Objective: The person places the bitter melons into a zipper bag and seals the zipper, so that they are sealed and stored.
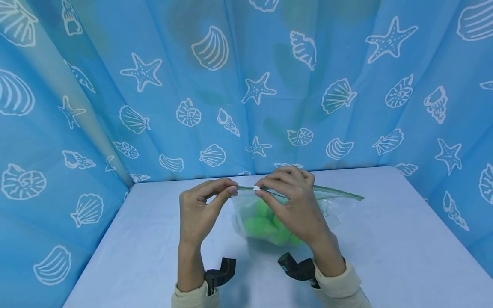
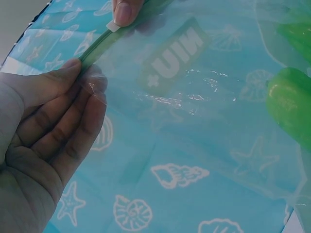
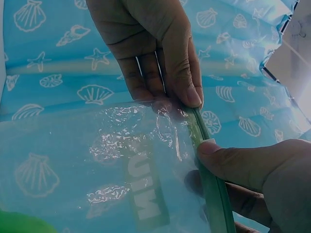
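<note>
A clear zipper bag (image 1: 239, 209) with a green zip strip (image 1: 339, 192) hangs upright between the hands. Several smooth, rounded green things (image 1: 259, 226) lie in its lower part; they look like fruit. My left hand (image 1: 200, 209) pinches the left end of the strip between thumb and forefinger. With thumb and forefinger, my right hand (image 1: 296, 201) pinches the small white slider (image 3: 209, 141), a short way from the left fingertips. To the right of the slider, the two edges of the bag's mouth stand apart. The left wrist view shows a printed label (image 2: 172, 56) on the film.
A white-covered table (image 1: 150, 239) lies under the bag and hands. Behind it and at both sides hangs a blue curtain (image 1: 239, 98) with white shells and starfish. Black wrist mounts (image 1: 221, 271) stick out from both cuffs.
</note>
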{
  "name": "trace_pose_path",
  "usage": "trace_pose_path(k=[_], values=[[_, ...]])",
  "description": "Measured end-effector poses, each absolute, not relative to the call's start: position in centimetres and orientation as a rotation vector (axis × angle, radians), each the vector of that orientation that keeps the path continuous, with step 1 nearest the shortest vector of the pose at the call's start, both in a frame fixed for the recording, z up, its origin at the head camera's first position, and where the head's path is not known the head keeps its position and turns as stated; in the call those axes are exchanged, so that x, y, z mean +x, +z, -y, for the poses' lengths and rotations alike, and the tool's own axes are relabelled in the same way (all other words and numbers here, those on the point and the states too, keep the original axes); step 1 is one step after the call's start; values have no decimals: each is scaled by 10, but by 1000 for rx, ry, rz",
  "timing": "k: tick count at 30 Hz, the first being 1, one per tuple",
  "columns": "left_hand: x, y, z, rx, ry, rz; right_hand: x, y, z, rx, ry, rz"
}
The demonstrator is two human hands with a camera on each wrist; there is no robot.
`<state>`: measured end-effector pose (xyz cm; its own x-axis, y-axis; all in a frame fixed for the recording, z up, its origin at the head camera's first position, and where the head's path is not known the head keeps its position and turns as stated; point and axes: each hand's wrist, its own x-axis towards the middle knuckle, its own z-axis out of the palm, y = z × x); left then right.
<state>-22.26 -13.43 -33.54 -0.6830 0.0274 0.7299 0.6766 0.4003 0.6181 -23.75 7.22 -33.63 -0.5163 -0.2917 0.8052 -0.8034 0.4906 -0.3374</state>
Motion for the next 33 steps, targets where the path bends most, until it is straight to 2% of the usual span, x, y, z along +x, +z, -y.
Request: trace_pose_path(k=[24, 33], values=[[-225, -340, 137, -606, -1329, 2001, -238, -336, -80, 913, 951, 2086], [-216, -328, 133, -588, -1328, 2011, -240, -337, -84, 920, 964, 2097]])
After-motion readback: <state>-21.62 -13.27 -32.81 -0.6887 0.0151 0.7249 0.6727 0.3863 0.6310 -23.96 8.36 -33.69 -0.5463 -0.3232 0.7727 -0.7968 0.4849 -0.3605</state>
